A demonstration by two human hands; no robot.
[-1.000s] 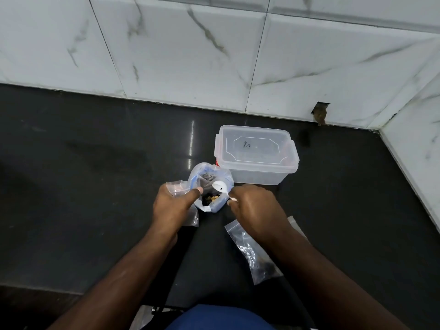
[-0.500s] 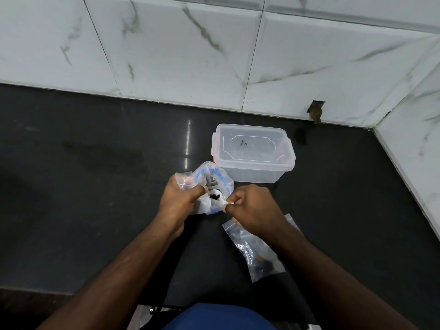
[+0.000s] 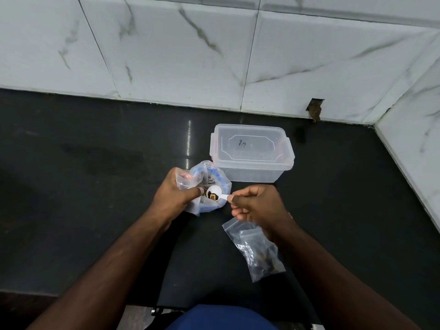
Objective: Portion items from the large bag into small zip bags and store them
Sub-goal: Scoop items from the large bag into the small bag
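Scooping step: your right hand [image 3: 258, 206] pinches white spoon [image 3: 215, 195], loaded, over large bag [image 3: 209, 186] near container [image 3: 251, 153]. Left hand [image 3: 175, 196] grips bag plus small zip bag [image 3: 188, 181]. Next: tip spoon into small bag, steadily. Filled bags [image 3: 258, 252] lie right.

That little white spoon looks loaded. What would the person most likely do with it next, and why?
Probably tip the spoon into the small zip bag. The right hand pinches its handle, brown pieces sit in its bowl above the large bag, and the left hand grips the small bag right beside it, apparently open.
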